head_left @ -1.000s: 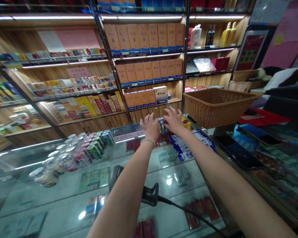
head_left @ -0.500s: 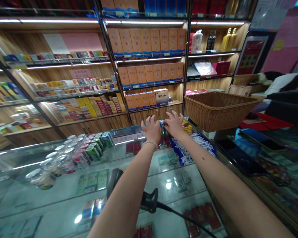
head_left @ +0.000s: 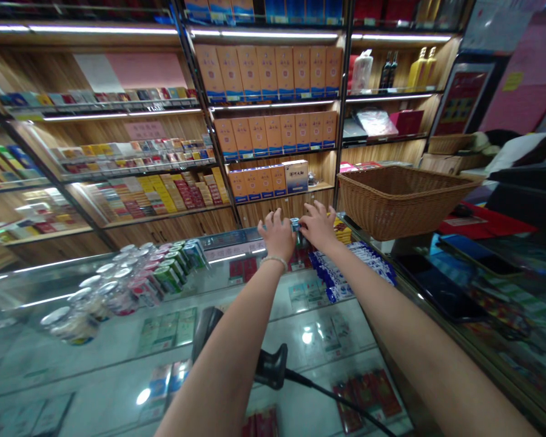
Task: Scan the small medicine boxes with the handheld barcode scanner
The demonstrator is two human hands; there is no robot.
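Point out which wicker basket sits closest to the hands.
The big wicker basket on the glass counter, just right of the right hand. The other, smaller basket sits farther back by the shelves.

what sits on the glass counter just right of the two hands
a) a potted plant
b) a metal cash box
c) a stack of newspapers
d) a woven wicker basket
d: the woven wicker basket stands on the glass counter to the right of the left hand and the right hand, which both press on small items at the counter's far edge.
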